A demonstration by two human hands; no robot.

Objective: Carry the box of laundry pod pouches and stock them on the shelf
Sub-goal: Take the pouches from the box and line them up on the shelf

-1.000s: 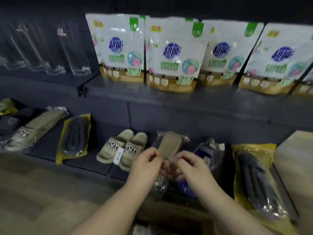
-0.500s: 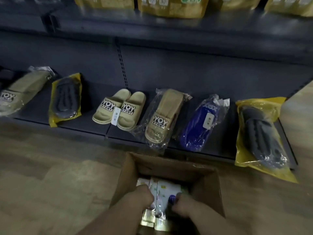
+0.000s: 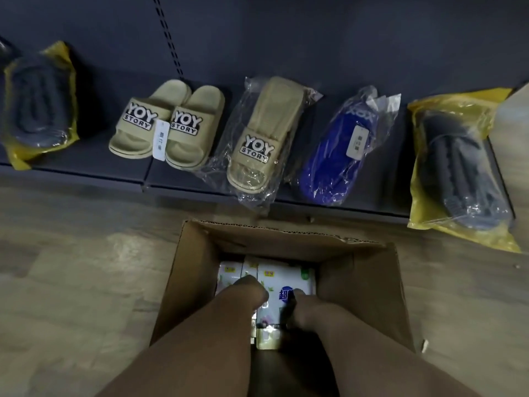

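At the bottom centre, my left hand point(image 3: 249, 290) and right hand point(image 3: 300, 303) both grasp one white pouch point(image 3: 282, 285) inside the cardboard box point(image 3: 369, 285).

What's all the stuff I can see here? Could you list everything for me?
Brown cardboard box: one, open, on the floor below the shelf.
White laundry pod pouches: several, exact count hidden, standing inside the box.
Beige unwrapped slippers with YOY STORY straps: one pair, on the shelf, left of centre.
Beige slipper in clear plastic bag: one pack, centre of shelf.
Blue slippers in clear plastic bag: one pack, right of centre.
Dark slippers in yellow bags: two packs, far left and far right.
Dark grey shelf: one, low, holding the slippers.
Wood-look floor: grey-brown.
Hands: left hand and right hand, both in the box on the pouches.
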